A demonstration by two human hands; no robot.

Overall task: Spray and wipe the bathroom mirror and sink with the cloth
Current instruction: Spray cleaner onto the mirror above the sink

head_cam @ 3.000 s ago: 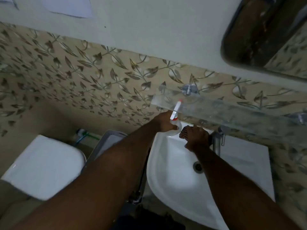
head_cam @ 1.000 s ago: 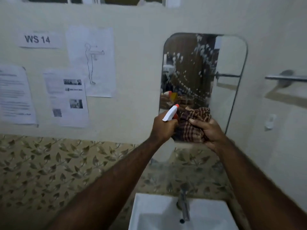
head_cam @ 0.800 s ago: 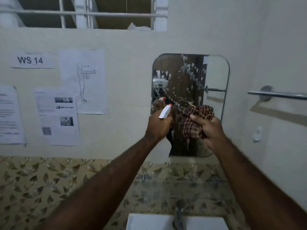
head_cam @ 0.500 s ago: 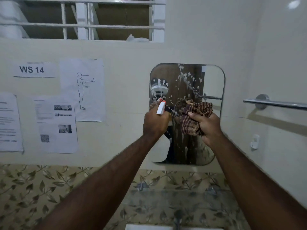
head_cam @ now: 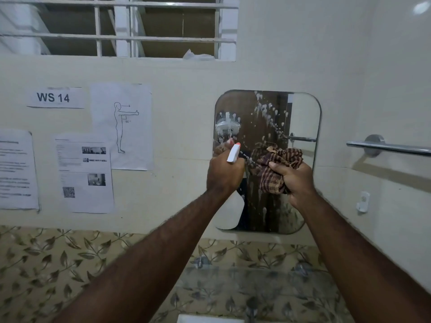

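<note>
Checked brown-and-cream cloth [head_cam: 277, 169], bunched, clamped in the fist of the right hand [head_cam: 295, 180], right of frame centre, held up in front of the mirror's middle right area; whether it touches the glass cannot be told.

White spray bottle [head_cam: 229, 209] with red-tipped nozzle, gripped in the closed left hand [head_cam: 224, 174], just left of the cloth; nozzle points up and toward the glass, bottle body hangs below the fist over the mirror's lower left corner.

Mirror [head_cam: 300, 117], rounded corners, fixed to the cream wall at centre right of the frame. Surface speckled with white droplets and runs, densest across the upper left and upper middle.

Sink [head_cam: 205, 319], white, only a sliver of the rim at the bottom edge of the frame, below the mirror. Tap [head_cam: 250, 308], blurred, beside it.

Glass shelf [head_cam: 245, 278] across the leaf-patterned tiles [head_cam: 46, 259], lower frame.

Metal towel rail [head_cam: 387, 148], right edge, level with the hands.

Paper sheets, left half of the frame: label reading "WS 14" [head_cam: 54, 97], standing-figure diagram [head_cam: 122, 127], printed notice with a square code [head_cam: 84, 173].

Barred window [head_cam: 116, 26], upper left.
</note>
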